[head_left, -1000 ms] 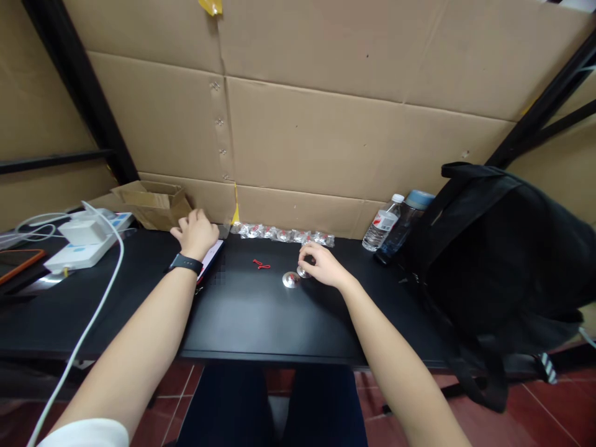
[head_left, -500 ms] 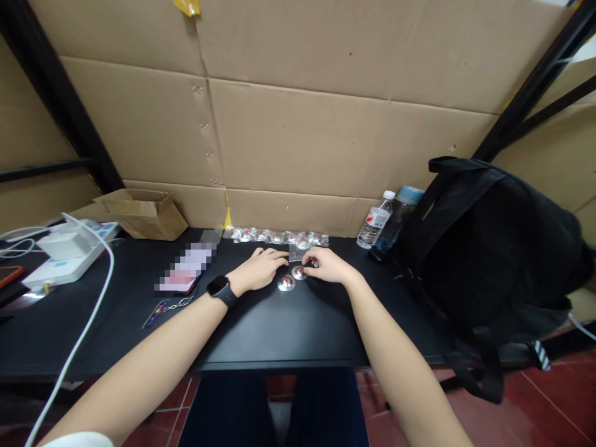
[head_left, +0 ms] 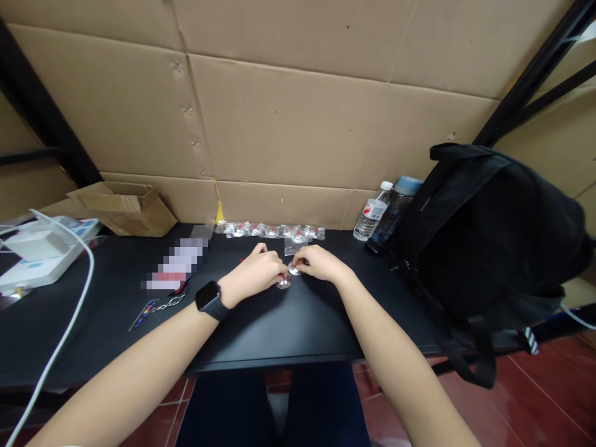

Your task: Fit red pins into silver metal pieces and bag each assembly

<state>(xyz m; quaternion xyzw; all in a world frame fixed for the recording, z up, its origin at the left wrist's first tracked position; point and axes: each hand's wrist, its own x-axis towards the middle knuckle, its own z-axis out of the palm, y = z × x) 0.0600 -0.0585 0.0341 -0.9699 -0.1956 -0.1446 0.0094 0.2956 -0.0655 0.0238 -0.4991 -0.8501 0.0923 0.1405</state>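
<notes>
Two small silver metal discs lie at the middle of the black table (head_left: 288,323). My left hand (head_left: 254,273), with a black watch on its wrist, is closed with its fingertips on the nearer silver disc (head_left: 284,283). My right hand (head_left: 319,264) pinches the farther silver disc (head_left: 294,269). The two hands almost touch. A small clear plastic bag (head_left: 293,246) lies just behind them. A row of clear packets with red and silver parts (head_left: 270,230) runs along the cardboard wall.
A black backpack (head_left: 503,242) fills the table's right side, with two water bottles (head_left: 382,214) beside it. On the left are a cardboard box (head_left: 123,208), a white power strip with cable (head_left: 35,261), a blurred-out card (head_left: 174,267) and a keychain (head_left: 156,307).
My left hand came from the far left of the table to the discs and closed on the nearer one. The red string is now hidden behind it. The view shifted down and left.
</notes>
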